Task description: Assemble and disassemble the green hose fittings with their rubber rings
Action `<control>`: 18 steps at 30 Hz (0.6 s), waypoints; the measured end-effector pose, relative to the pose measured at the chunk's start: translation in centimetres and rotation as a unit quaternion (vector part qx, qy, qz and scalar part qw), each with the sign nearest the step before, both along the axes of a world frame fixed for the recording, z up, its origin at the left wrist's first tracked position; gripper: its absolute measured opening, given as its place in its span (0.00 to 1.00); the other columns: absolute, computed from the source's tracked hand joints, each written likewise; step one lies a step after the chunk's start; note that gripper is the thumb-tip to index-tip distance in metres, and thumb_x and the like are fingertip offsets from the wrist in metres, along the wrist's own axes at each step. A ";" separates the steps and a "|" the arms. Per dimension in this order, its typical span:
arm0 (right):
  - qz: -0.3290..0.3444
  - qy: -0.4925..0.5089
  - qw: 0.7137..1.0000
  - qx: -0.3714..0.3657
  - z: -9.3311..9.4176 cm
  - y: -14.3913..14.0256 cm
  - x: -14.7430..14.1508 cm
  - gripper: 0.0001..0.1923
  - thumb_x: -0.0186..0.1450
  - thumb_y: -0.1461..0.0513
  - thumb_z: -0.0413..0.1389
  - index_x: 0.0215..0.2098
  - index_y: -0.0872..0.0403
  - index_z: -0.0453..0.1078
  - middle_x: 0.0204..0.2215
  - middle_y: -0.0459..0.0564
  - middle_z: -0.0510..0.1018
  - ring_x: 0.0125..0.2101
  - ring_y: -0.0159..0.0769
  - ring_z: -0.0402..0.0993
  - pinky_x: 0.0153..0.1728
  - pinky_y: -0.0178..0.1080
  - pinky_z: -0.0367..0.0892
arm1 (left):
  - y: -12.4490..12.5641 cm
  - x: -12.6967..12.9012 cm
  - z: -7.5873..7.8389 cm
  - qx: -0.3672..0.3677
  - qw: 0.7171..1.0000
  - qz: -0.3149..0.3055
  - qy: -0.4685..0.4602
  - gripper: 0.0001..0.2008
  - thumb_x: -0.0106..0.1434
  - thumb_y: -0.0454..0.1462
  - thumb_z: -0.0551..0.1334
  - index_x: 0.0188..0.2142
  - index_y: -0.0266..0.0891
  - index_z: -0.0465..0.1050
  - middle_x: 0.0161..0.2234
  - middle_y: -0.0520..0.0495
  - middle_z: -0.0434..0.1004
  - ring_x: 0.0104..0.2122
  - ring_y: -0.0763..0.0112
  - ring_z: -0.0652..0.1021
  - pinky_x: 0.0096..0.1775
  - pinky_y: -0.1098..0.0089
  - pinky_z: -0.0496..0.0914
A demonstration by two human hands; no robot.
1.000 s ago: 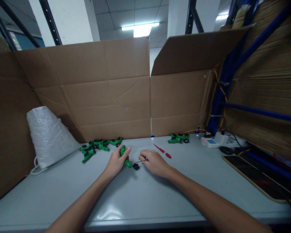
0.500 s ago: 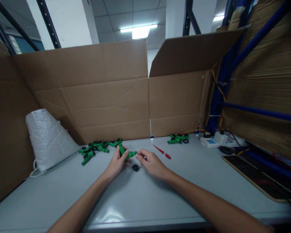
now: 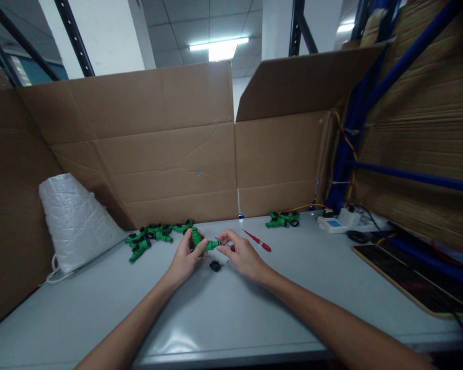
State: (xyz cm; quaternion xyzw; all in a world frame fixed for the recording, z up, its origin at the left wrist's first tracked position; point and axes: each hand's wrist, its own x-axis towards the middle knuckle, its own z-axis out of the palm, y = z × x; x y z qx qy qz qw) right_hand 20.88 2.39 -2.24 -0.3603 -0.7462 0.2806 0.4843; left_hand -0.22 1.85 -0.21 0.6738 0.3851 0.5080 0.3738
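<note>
Left grip (image 3: 185, 253) closed round the green piece (image 3: 211, 245), I hold it over the worktop (image 3: 216, 308), back from its near edge. Its narrow end has swung up towards my right grip (image 3: 242, 254), pinched on a slim tool (image 3: 232, 247), so both hands now meet there.

From the piece (image 3: 211, 245) in the left fingers (image 3: 199, 249), the right fingers (image 3: 228, 237) are at 3 o'clock, the screwdriver (image 3: 257, 240) beyond them. A small part (image 3: 215, 266) lies on the surface (image 3: 200, 313) at 5. Several assemblies (image 3: 162, 236) spread from 9 to 11, the bag (image 3: 75, 226) past them at 9. Between 2 and 3 lie another assembly (image 3: 278, 221) and, farther out, the power strip (image 3: 330, 224). A cardboard wall (image 3: 170, 164) stands behind, at 12.
</note>
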 end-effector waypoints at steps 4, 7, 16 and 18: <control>-0.014 -0.017 1.000 -0.010 -0.3 0.1 -0.1 0.06 0.70 0.59 0.59 0.44 0.51 0.71 0.39 0.48 0.79 0.40 0.40 0.75 0.42 0.38 0.63 | -0.3 -0.1 0.2 0.034 0.999 0.014 0.036 0.15 0.69 0.49 0.65 0.42 0.41 0.66 0.37 0.51 0.70 0.31 0.70 0.74 0.33 0.71 0.73; -0.012 -0.025 0.999 -0.018 -0.3 0.0 -0.1 0.04 0.72 0.59 0.56 0.41 0.52 0.71 0.35 0.46 0.79 0.36 0.37 0.74 0.38 0.37 0.61 | -0.5 -0.2 0.4 0.054 0.996 0.031 0.064 0.14 0.70 0.48 0.64 0.42 0.41 0.66 0.37 0.51 0.71 0.32 0.70 0.74 0.35 0.70 0.72; 0.027 0.003 0.998 -0.062 -1.1 0.5 -0.4 0.15 0.75 0.54 0.51 0.33 0.53 0.69 0.25 0.43 0.73 0.27 0.33 0.68 0.31 0.36 0.59 | -1.2 -0.4 1.2 0.143 0.973 0.086 0.157 0.09 0.72 0.44 0.63 0.45 0.42 0.71 0.38 0.49 0.75 0.38 0.65 0.75 0.44 0.68 0.68; 0.032 0.015 0.997 -0.065 -1.0 0.6 -0.4 0.17 0.75 0.54 0.51 0.31 0.53 0.69 0.25 0.44 0.74 0.26 0.33 0.68 0.31 0.36 0.60 | -1.3 -0.4 1.3 0.174 0.965 0.095 0.169 0.08 0.72 0.43 0.63 0.45 0.42 0.73 0.40 0.47 0.76 0.41 0.63 0.76 0.47 0.66 0.68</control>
